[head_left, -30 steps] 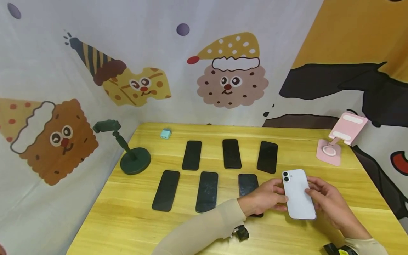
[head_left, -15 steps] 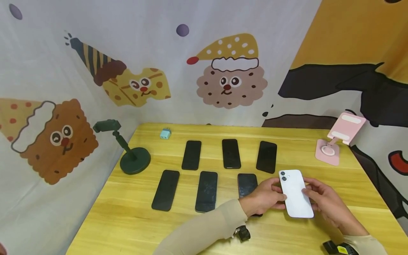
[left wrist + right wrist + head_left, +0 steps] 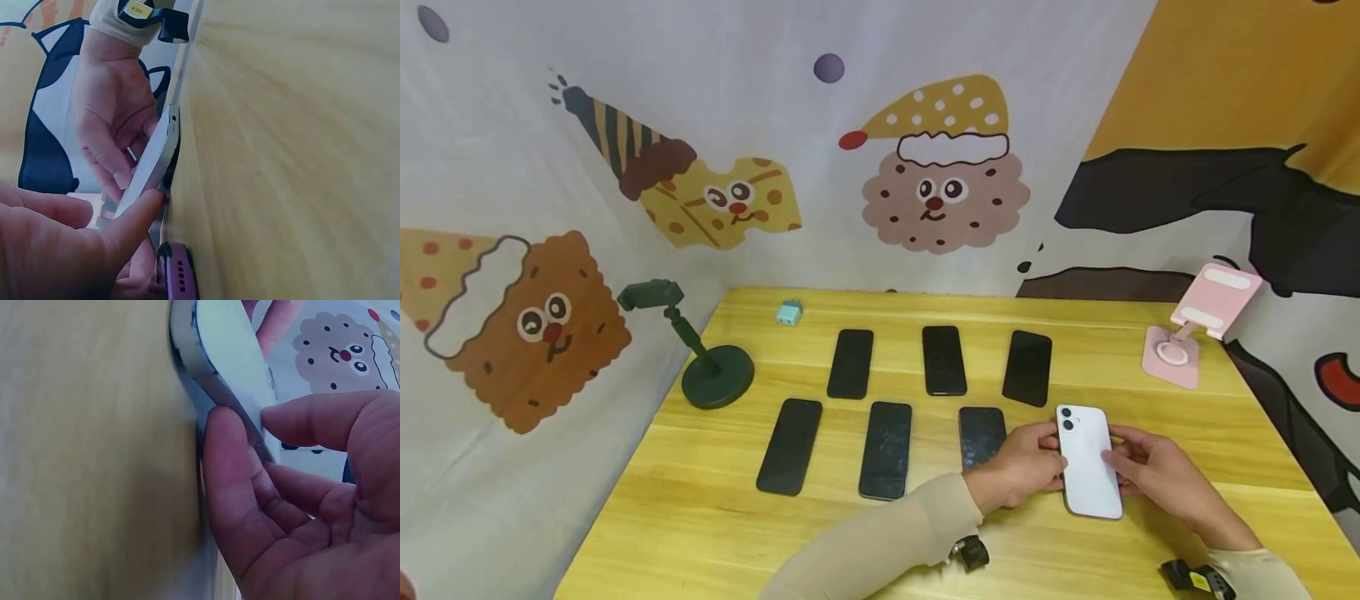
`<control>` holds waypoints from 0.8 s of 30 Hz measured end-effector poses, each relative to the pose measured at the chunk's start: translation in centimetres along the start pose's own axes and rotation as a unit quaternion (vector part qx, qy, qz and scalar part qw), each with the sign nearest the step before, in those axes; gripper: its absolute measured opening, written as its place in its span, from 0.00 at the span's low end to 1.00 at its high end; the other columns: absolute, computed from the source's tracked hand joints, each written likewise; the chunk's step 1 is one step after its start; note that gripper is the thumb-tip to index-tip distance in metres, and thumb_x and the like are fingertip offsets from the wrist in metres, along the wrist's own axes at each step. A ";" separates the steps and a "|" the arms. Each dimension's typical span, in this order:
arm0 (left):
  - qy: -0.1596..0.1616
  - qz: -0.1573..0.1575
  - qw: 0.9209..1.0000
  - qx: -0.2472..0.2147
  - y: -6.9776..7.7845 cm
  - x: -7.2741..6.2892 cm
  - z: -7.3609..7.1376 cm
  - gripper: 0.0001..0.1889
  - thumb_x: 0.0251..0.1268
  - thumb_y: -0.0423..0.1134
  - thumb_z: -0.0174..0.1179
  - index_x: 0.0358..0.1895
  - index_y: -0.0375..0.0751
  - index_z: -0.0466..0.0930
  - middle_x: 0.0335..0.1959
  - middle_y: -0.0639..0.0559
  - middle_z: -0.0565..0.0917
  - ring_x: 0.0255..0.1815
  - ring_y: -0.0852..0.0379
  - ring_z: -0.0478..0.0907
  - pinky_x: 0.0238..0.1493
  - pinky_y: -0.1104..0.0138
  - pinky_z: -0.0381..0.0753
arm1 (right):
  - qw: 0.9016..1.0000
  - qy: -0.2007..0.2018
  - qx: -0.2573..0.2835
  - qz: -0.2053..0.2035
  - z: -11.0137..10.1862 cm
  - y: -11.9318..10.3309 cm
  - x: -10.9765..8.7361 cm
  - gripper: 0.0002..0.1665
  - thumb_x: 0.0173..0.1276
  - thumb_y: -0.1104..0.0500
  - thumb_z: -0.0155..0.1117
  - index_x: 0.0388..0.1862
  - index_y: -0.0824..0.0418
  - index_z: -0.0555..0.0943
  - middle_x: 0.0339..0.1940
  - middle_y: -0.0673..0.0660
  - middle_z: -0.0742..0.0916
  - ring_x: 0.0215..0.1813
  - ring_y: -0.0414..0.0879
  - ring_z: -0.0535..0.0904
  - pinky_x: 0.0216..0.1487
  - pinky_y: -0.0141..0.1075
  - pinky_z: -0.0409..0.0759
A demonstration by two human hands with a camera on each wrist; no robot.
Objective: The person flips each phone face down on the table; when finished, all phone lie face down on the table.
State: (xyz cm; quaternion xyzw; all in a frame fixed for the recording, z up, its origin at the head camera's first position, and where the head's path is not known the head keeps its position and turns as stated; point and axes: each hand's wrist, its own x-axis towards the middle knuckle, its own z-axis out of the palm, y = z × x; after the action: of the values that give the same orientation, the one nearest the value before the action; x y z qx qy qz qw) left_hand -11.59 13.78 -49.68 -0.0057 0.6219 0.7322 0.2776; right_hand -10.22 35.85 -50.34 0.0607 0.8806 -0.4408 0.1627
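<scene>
A white smartphone [image 3: 1087, 467] is held back side up, its two camera lenses at the upper left corner. On its left edge my left hand [image 3: 1021, 462] grips it with the thumb over the back. My right hand [image 3: 1157, 471] pinches the opposite edge, thumb on top and fingers beneath, as the right wrist view shows. The phone's lower edge [image 3: 174, 125] is close over the table in the left wrist view. Beneath my left wrist lies a dark-screened phone [image 3: 982, 433], partly hidden by the hand; its purple side [image 3: 182, 275] shows in the left wrist view.
Several black phones, among them one [image 3: 1027, 367] behind the white phone, lie in two rows on the wooden table [image 3: 700, 517]. A green stand [image 3: 718, 377] and a light-blue charger plug [image 3: 789, 312] are at the back left. A pink phone stand [image 3: 1172, 354] stands back right.
The white phone, held by both hands, has shifted a little left and toward me, and now sits slightly lower. The other phones and the stands have not moved.
</scene>
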 end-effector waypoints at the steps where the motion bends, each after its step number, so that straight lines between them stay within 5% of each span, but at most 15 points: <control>1: 0.003 0.002 1.000 0.004 0.1 0.0 0.0 0.26 0.69 0.19 0.57 0.68 0.38 0.79 0.46 0.49 0.76 0.47 0.54 0.82 0.53 0.46 0.90 | 1.000 0.000 0.000 0.000 0.0 0.0 0.0 0.38 0.81 0.59 0.61 0.79 0.79 0.61 0.47 0.65 0.84 0.39 0.47 0.85 0.38 0.39 0.91; 9: -0.005 -0.015 1.000 0.027 0.3 -0.2 -0.6 0.27 0.71 0.22 0.61 0.72 0.36 0.76 0.55 0.46 0.80 0.56 0.49 0.84 0.57 0.49 0.89 | 1.000 -0.007 -0.014 0.011 0.0 -0.8 0.0 0.38 0.83 0.57 0.58 0.79 0.79 0.61 0.52 0.67 0.85 0.43 0.47 0.83 0.39 0.39 0.91; 15: -0.016 -0.007 0.995 0.098 0.9 -0.3 -1.3 0.24 0.72 0.26 0.64 0.70 0.37 0.80 0.52 0.47 0.81 0.52 0.54 0.86 0.56 0.56 0.89 | 0.999 -0.030 -0.020 0.017 0.1 -1.3 0.3 0.39 0.86 0.52 0.53 0.80 0.81 0.59 0.61 0.73 0.82 0.48 0.48 0.81 0.42 0.40 0.91; 21: -0.001 0.005 0.980 0.197 0.9 -0.6 -1.3 0.20 0.70 0.32 0.69 0.64 0.44 0.85 0.58 0.51 0.86 0.50 0.64 0.84 0.50 0.71 0.84 | 0.999 -0.024 -0.026 0.021 0.1 -1.2 0.3 0.39 0.86 0.50 0.53 0.80 0.79 0.60 0.49 0.63 0.83 0.44 0.46 0.78 0.40 0.39 0.89; 24: 0.003 0.005 0.984 0.180 1.0 -0.6 -1.3 0.20 0.70 0.30 0.68 0.64 0.41 0.85 0.57 0.48 0.87 0.45 0.63 0.85 0.47 0.69 0.85 | 0.999 -0.024 -0.023 0.022 0.1 -1.1 0.1 0.40 0.86 0.49 0.54 0.80 0.78 0.62 0.43 0.60 0.82 0.42 0.45 0.78 0.40 0.38 0.90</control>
State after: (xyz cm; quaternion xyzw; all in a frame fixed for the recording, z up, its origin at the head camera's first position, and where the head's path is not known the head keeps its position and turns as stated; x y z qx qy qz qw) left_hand -11.92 12.26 -48.90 0.0453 0.7443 0.6100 0.2682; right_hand -10.56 35.05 -49.58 0.0660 0.8849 -0.4181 0.1945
